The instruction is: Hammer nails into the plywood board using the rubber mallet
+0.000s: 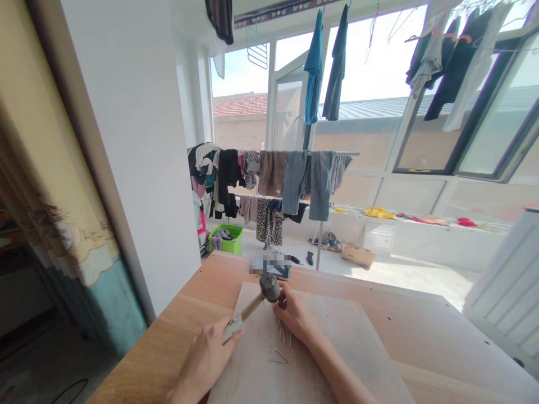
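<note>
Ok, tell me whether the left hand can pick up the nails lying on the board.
Probably not as things stand: the left hand is closed around the hammer, though nothing seems to block its way to the nails.

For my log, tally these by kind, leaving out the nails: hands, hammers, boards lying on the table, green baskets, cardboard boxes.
Hands: 2 (left hand, right hand)
Hammer: 1
Board: 1
Green basket: 1
Cardboard box: 1
Total: 6
</note>
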Motion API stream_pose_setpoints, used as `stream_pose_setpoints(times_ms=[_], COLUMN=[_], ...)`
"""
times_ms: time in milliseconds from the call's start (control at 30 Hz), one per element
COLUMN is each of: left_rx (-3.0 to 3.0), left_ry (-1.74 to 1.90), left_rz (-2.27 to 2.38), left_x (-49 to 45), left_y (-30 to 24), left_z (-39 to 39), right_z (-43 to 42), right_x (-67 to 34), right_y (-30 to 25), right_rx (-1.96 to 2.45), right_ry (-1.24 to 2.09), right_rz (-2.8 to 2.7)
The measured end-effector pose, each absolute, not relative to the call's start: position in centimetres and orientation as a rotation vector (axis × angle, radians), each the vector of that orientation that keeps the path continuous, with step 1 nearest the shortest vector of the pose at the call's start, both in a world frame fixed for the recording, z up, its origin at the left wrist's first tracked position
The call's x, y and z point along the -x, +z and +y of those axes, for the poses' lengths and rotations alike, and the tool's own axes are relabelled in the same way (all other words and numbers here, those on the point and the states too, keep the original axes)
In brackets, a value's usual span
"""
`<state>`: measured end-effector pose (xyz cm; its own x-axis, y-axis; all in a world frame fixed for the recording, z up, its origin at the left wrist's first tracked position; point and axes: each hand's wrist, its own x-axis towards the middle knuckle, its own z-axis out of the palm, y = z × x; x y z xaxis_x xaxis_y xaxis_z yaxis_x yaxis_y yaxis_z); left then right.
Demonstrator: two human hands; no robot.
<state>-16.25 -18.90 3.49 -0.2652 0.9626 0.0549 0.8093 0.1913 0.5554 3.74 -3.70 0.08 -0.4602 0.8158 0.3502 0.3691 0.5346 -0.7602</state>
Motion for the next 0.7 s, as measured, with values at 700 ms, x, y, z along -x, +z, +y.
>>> stream_pose_setpoints(times_ms=[700], left_rx=[-1.598], left_ry=[1.124], left_rz=[1.976], left_x=[17.6], left_y=[2.5], left_z=[-19.6], right_z=[-8.0], right_x=[-3.6], right_y=[5.1], right_rx=[1.564], right_ry=[0.495], right_rz=[-2.470])
